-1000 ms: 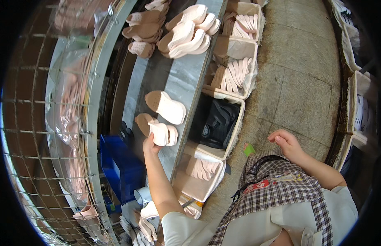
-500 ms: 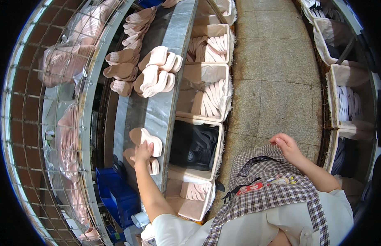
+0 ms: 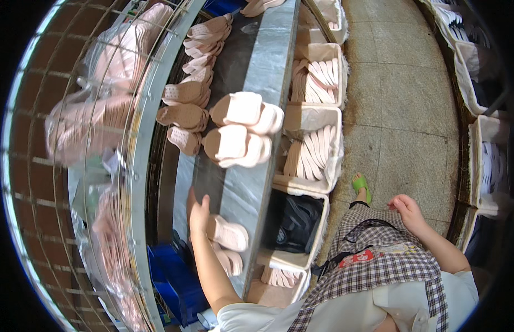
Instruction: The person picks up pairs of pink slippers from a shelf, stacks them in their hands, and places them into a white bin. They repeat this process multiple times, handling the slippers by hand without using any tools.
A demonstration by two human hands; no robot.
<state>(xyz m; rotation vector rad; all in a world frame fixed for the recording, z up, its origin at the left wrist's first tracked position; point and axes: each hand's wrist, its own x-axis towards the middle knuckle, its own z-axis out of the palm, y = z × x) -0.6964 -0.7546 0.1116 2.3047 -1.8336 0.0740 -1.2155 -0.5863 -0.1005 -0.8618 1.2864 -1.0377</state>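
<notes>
My left hand reaches over the grey table with its fingers stretched out and its thumb apart, holding nothing I can see. Just right of it lie a few pale pink clog-shaped shoe pieces, partly behind my wrist. My right hand hangs in front of my checked apron, fingers curled in and no object visible in them. Farther up the table sit two stacks of pale shoe pieces, a far stack and a nearer stack. Left of these runs a row of perforated pink clogs.
Fabric-lined bins of pale and black shoe parts line the table's right side. A wire mesh rack with bagged pink pieces stands left, blue bins below. More lined bins border the tiled aisle. My green shoe shows.
My left hand has let go of the shoe pieces and shifted to their left side. The view has moved, so the scene sits lower and farther right. My foot has come into view.
</notes>
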